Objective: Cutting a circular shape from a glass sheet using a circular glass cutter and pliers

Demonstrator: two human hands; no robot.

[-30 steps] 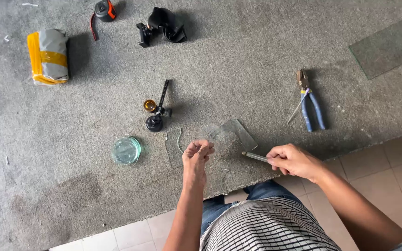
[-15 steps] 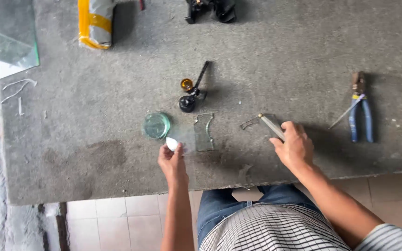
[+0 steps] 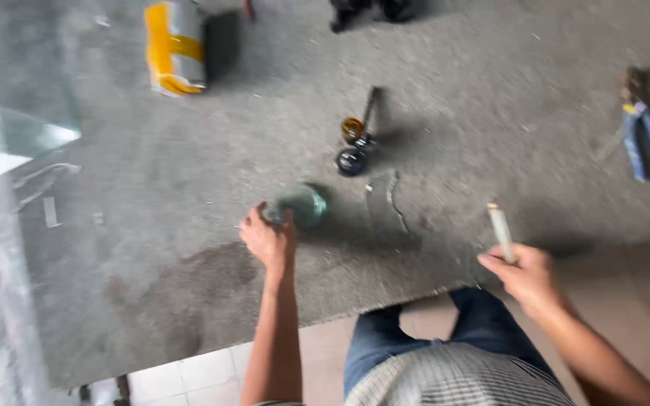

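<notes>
Left hand [image 3: 268, 239] is on the round green glass disc [image 3: 302, 204], fingertips touching its near-left edge, the disc lying flat on the grey felt-covered table [image 3: 189, 316], just off centre. Whether the fingers actually pinch it or only rest against it, the blur does not let me tell. Over on the other side, the right hand [image 3: 526, 277] is closed around a slim pale rod-shaped tool [image 3: 500, 231], tip pointing up and away from the body, held clear above the table's near edge. Between the two hands lies a small clear glass offcut [image 3: 385, 204] with a curved edge, flat on the felt, just right of the disc. Just beyond that, a dark round bottle [image 3: 352, 161] and a small amber jar [image 3: 353, 129] sit together, a dark stick-like handle [image 3: 370, 109] rising from them. Far right, blue-handled pliers [image 3: 643, 139] lie well apart. Top left, a yellow-and-grey roll [image 3: 174, 46]. At the left edge, a glass sheet [image 3: 31, 113].
</notes>
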